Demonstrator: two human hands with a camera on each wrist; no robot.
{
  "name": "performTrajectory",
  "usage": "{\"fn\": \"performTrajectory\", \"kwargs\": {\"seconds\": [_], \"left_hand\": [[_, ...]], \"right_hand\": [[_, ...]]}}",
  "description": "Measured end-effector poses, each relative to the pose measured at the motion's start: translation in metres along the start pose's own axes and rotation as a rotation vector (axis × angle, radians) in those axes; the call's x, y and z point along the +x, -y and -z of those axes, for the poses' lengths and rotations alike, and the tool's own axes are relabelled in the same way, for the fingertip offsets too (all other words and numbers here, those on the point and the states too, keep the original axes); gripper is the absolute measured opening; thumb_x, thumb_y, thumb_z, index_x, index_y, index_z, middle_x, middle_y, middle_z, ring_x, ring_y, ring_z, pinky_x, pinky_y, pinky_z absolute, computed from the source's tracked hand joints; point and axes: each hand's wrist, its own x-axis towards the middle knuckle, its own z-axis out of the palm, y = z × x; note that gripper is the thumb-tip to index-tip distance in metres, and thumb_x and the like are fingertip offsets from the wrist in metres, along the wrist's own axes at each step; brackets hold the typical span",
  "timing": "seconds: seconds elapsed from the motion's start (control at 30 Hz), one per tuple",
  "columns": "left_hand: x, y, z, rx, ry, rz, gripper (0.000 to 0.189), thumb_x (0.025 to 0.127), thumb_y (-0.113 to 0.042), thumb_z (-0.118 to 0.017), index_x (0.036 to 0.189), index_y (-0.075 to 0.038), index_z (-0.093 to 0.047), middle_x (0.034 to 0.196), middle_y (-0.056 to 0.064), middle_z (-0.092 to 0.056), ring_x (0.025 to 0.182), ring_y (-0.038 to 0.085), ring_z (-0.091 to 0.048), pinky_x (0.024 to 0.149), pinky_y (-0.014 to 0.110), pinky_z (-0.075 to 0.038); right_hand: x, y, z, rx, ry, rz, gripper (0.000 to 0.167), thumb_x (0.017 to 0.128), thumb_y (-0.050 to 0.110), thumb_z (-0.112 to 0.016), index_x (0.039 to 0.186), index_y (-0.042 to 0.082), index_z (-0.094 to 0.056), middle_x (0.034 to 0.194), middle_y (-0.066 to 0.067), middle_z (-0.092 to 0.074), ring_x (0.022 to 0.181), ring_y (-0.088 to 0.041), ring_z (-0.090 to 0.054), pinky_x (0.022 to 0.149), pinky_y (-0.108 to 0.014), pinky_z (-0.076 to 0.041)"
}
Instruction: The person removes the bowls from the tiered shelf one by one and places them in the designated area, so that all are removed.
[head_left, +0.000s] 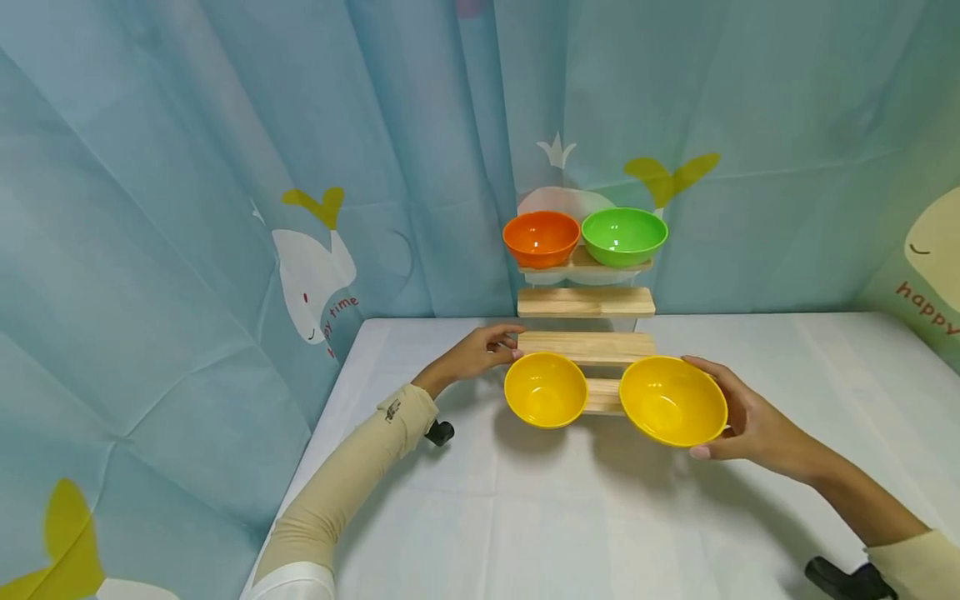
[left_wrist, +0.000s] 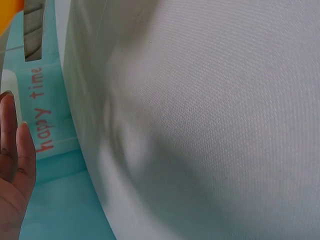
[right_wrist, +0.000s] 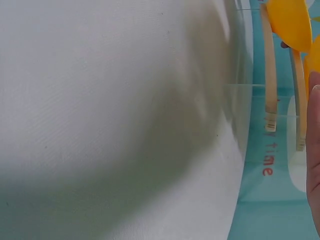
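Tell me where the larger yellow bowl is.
In the head view, the larger yellow bowl is held by the right hand at the rack's lower right, right of the smaller yellow bowl.

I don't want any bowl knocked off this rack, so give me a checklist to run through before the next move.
1. Right hand has hold of the right yellow bowl: ok, fingers and thumb at its side.
2. Right yellow bowl's weight is on the lowest board: cannot tell.
3. Left hand is off the left yellow bowl: cannot tell, the thumb is right by its rim.
4. Yellow bowls are apart: ok, wood shows between them.
5. Orange bowl and green bowl sit side by side on the top board: ok.
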Motion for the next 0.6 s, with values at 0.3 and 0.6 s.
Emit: {"fn": "performTrajectory", "kwargs": {"seconds": [0.3, 0.6], "left_hand": [[0.0007, -0.0003, 0.0, -0.015, 0.004, 0.008, 0.051, 0.101, -0.025, -0.064, 0.148, -0.012, -0.05, 0.127, 0.011, -0.065, 0.114, 0.021, -0.062, 0.095, 0.03, -0.053], [0.0, -0.0017, 0.001, -0.006, 0.003, 0.02, 0.05, 0.101, -0.026, -0.064, 0.148, -0.014, -0.051, 0.127, 0.01, -0.065, 0.115, 0.02, -0.061, 0.097, 0.031, -0.052]], "right_hand": [[-0.0019, 0.0039, -0.0001, 0.083, 0.09, 0.006, 0.099, 0.079, -0.019, -0.067, 0.159, 0.006, -0.015, 0.145, -0.001, -0.039, 0.113, -0.01, -0.058, 0.082, -0.032, -0.061], [0.0015, 0.005, -0.0081, 0.238, 0.267, 0.036, 0.101, 0.078, -0.018, -0.067, 0.158, 0.001, -0.01, 0.148, -0.005, -0.039, 0.116, -0.022, -0.061, 0.085, -0.041, -0.061]]}}
